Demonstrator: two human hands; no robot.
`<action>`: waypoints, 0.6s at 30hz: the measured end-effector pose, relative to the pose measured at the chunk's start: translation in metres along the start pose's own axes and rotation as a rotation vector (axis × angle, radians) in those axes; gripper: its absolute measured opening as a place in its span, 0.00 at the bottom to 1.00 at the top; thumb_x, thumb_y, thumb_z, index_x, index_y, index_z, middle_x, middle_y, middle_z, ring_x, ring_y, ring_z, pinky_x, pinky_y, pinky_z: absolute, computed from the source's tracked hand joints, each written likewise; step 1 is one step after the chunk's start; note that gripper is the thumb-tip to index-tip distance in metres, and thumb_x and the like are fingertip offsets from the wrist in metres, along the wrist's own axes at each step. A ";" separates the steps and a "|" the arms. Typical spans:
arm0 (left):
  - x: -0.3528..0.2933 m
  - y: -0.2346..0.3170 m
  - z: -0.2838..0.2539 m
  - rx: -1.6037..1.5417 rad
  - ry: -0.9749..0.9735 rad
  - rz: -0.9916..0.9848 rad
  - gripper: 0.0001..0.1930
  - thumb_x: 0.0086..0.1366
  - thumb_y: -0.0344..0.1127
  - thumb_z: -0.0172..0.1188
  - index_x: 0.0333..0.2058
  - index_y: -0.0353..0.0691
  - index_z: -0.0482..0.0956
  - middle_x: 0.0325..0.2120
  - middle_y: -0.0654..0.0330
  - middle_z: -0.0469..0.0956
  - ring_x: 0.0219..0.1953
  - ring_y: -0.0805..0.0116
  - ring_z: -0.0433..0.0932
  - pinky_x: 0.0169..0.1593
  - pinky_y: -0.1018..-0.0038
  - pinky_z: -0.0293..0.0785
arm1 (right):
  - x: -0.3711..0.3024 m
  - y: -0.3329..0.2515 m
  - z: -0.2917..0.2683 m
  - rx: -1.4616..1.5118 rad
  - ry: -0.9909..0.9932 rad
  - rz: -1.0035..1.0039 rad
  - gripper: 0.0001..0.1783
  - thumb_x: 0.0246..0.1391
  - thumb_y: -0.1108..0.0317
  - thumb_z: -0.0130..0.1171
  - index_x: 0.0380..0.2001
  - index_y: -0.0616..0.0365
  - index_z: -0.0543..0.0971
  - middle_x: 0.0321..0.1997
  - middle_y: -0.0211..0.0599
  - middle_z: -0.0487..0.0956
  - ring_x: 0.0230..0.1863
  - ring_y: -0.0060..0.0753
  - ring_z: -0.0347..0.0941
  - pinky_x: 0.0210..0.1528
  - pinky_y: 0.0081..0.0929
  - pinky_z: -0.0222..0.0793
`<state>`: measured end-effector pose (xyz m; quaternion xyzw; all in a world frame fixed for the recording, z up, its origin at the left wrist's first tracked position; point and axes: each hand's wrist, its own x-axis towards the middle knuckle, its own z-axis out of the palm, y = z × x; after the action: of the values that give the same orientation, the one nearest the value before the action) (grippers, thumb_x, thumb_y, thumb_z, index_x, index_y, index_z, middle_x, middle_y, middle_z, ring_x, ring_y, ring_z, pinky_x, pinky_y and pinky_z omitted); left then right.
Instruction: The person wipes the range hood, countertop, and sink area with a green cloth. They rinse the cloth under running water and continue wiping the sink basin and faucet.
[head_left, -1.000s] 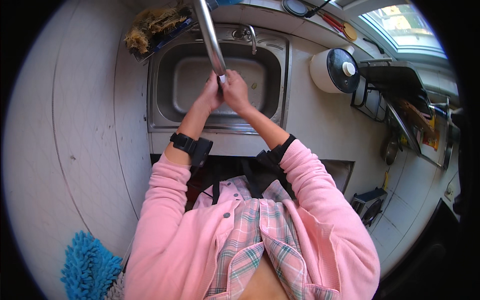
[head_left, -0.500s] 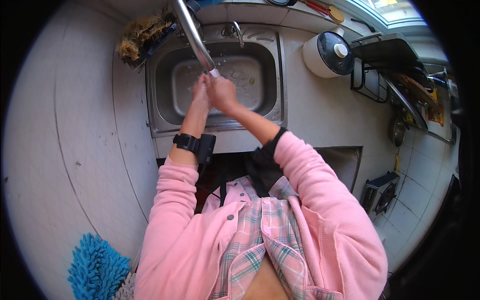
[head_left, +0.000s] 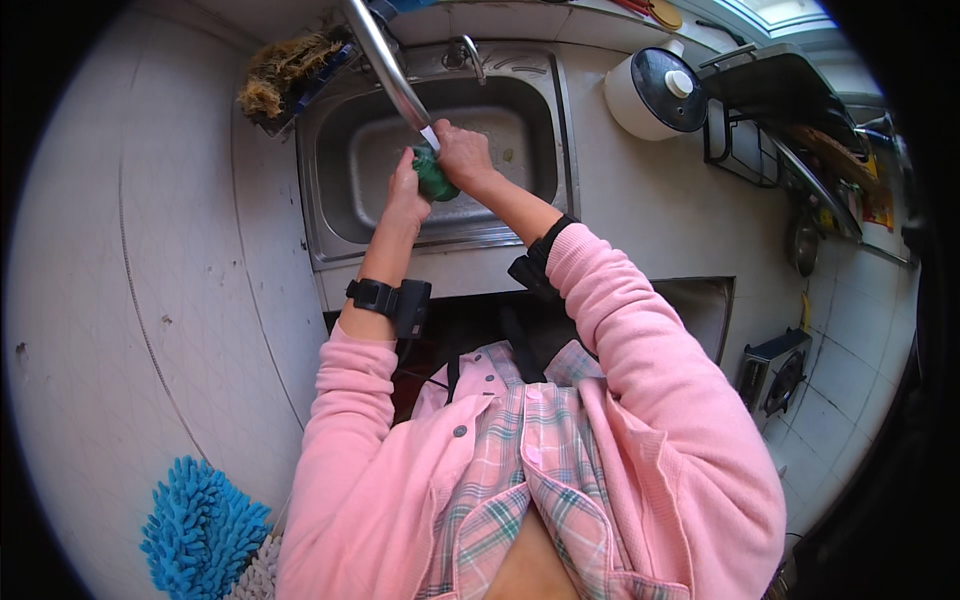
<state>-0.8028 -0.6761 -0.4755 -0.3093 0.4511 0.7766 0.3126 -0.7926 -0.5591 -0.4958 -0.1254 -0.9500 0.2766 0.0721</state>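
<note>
Over the sink (head_left: 335, 225) my two hands are together, just under the tip of a thick metal spout (head_left: 385, 62). Between them is a rounded, wrinkled green thing (head_left: 435, 176); its exact kind cannot be made out. My left hand (head_left: 405, 188) is closed along its left side, with the thumb up near the spout. My right hand (head_left: 465, 158) is curled over its upper right side, knuckles up, and its fingertips are hidden. A small greenish scrap (head_left: 508, 156) lies on the sink's bottom.
Behind the sink rises a small tap (head_left: 470, 58). A brush with tan bristles (head_left: 285, 75) lies at the back left. Right of the sink stand a white pot (head_left: 650, 95) with a dark lid and a black rack (head_left: 740, 150). A blue chenille cloth (head_left: 200, 525) is low at left.
The green thing, mostly hidden before, now shows between my hands. My right hand has moved up and right, apart from the left. The view has shifted slightly.
</note>
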 end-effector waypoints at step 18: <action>0.019 -0.013 -0.001 -0.035 -0.167 -0.019 0.16 0.68 0.46 0.48 0.41 0.39 0.75 0.36 0.59 0.78 0.38 0.65 0.78 0.45 0.66 0.75 | -0.017 -0.047 -0.036 0.301 0.193 0.247 0.08 0.59 0.62 0.45 0.36 0.51 0.71 0.25 0.49 0.78 0.30 0.58 0.75 0.32 0.54 0.67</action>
<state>-0.8043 -0.6677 -0.4973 -0.2529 0.4069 0.8046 0.3510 -0.7779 -0.5839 -0.4409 -0.2543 -0.8642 0.4088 0.1460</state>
